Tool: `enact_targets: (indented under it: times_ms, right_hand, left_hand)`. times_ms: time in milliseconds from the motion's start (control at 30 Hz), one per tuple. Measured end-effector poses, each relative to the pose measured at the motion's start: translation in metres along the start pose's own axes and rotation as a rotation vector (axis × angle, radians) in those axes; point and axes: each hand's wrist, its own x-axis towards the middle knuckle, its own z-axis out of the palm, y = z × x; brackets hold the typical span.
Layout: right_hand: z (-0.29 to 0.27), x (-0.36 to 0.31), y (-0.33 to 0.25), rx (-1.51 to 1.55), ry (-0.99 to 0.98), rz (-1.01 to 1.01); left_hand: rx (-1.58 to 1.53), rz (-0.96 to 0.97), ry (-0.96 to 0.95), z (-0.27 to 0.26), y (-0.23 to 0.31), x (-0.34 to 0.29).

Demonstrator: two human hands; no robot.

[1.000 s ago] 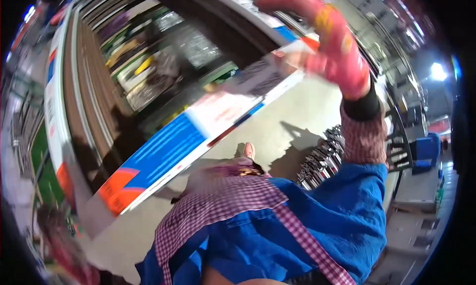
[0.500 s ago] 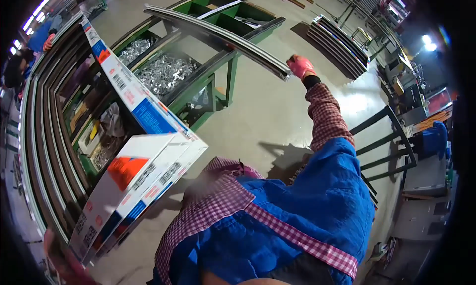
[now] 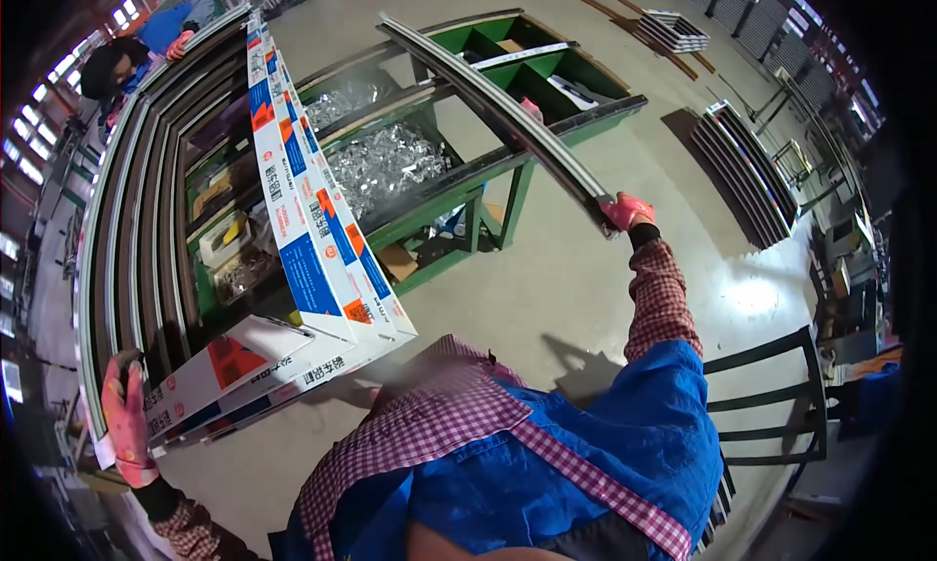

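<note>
Two pink-gloved hands grip one wrapped frame: the left hand [image 3: 127, 419] closed on its near corner [image 3: 195, 385], the right hand [image 3: 625, 211] on its grey rail [image 3: 508, 112].

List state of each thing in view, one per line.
left hand: gloved, gripping the near end of the wrapped profile
right hand: gloved, holding the end of the bare metal profile
wrapped profile: long, in white printed film, lying across the rack
bare metal profile: unwrapped, resting over the green rack
green rack: bins hold metal scrap

Long wht frame [image 3: 293, 258] & grey profile [image 3: 498, 112], both held.
</note>
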Motion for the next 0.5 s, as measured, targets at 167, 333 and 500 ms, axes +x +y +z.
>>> enact_targets:
  times_ms: [167,333,500]
  right_hand:
    - [0.017,0.034,0.018,0.716,-0.426,-0.281]
    - [0.061,-0.002,-0.022,0.475,-0.477,-0.574]
    - [0.101,-0.034,-0.053,0.9,-0.693,-0.38]
  left_hand:
    - [-0.009,0.027,-0.003,-0.009,-0.011,0.001]
    - [0.022,0.088,0.047,-0.003,-0.003,-0.002]
    - [0.067,0.129,0.059,-0.002,0.005,-0.007]
